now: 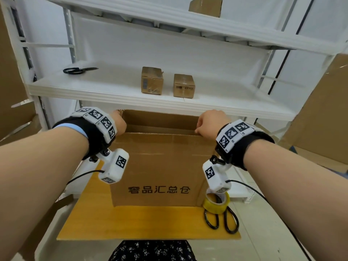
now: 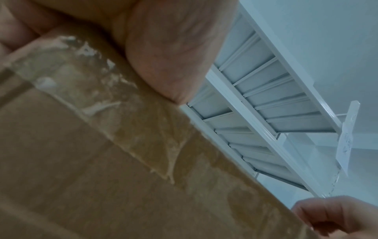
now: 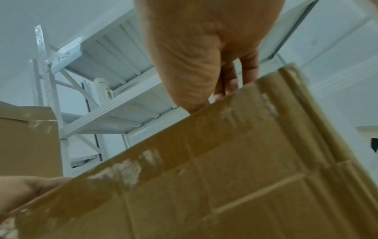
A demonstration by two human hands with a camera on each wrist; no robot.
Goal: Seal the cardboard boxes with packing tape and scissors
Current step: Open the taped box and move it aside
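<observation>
A large brown cardboard box (image 1: pixel 160 166) with black printed characters stands on a yellow board (image 1: pixel 146 223). Its top is open and the near flap stands upright. My left hand (image 1: pixel 119 122) grips the flap's top edge at the left corner, and my right hand (image 1: pixel 211 123) grips it at the right corner, fingers curled over the edge. The right wrist view shows my right hand (image 3: pixel 204 56) with fingers behind the flap (image 3: pixel 225 177). A yellow tape roll (image 1: pixel 216 201) lies on black-handled scissors (image 1: pixel 221 219) at the box's right front corner.
A white shelf (image 1: pixel 113 91) just above the box carries two small sealed boxes (image 1: pixel 152 81) (image 1: pixel 183 85) and a second pair of black scissors (image 1: pixel 79 70). Another box (image 1: pixel 205 6) sits on the top shelf. Flat cardboard sheets (image 1: pixel 320 110) lean at both sides.
</observation>
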